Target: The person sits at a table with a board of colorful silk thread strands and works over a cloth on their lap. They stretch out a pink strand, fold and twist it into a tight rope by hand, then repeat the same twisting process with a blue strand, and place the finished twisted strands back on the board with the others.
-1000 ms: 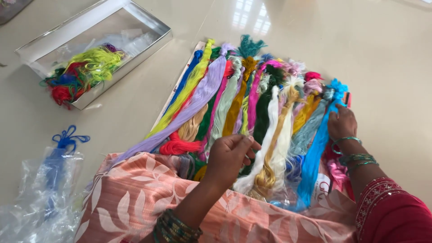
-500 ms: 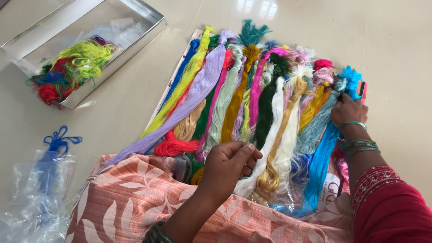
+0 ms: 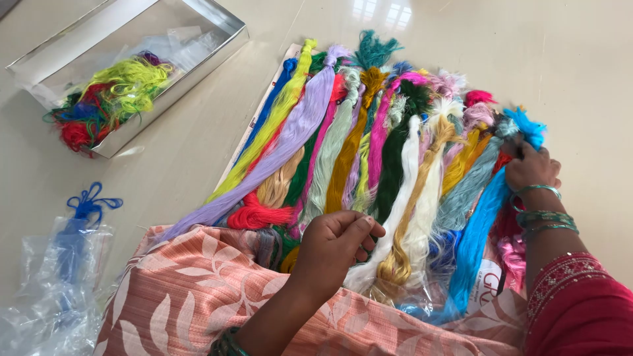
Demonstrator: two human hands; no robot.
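Note:
Many coloured thread skeins [image 3: 369,151] lie side by side on a clear plastic sheet on the floor. My left hand [image 3: 336,244] hovers over the near ends of the white skein [image 3: 403,191] and the golden one, fingertips pinched together; I cannot see any thread between them. My right hand [image 3: 531,170], bangles on the wrist, rests at the right edge of the row with its fingers curled on the top end of the bright blue skein [image 3: 484,217]. A long lavender skein [image 3: 290,138] runs diagonally at the left.
A silver open box [image 3: 221,23] at the upper left holds tangled red, green and blue threads [image 3: 105,99]. A clear plastic bag with a dark blue thread bundle [image 3: 72,264] lies at the lower left. Peach leaf-patterned cloth [image 3: 184,290] covers my lap.
My left hand has drawn slightly toward me and its fingers have pinched closer. My right hand stays at the blue skein's top. The view has shifted a little.

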